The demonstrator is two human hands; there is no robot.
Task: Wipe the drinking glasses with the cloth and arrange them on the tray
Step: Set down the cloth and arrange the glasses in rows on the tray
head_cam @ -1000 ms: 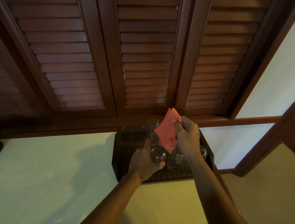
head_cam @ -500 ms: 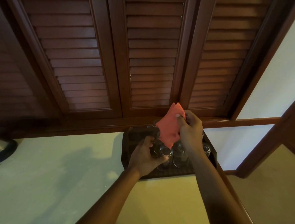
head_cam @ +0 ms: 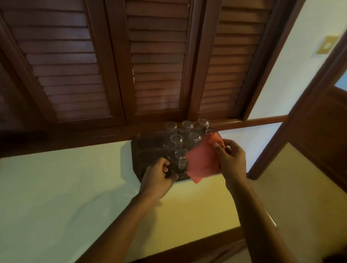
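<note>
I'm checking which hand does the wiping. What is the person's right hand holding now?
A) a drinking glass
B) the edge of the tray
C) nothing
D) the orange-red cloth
D: the right hand pinches the orange-red cloth above the tray, while the left hand grips a drinking glass.

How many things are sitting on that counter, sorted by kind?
Drinking glasses: 6 show clearly; others may be hidden
Cloth, orange-red: 1
Tray, dark: 1
Total: 8
</note>
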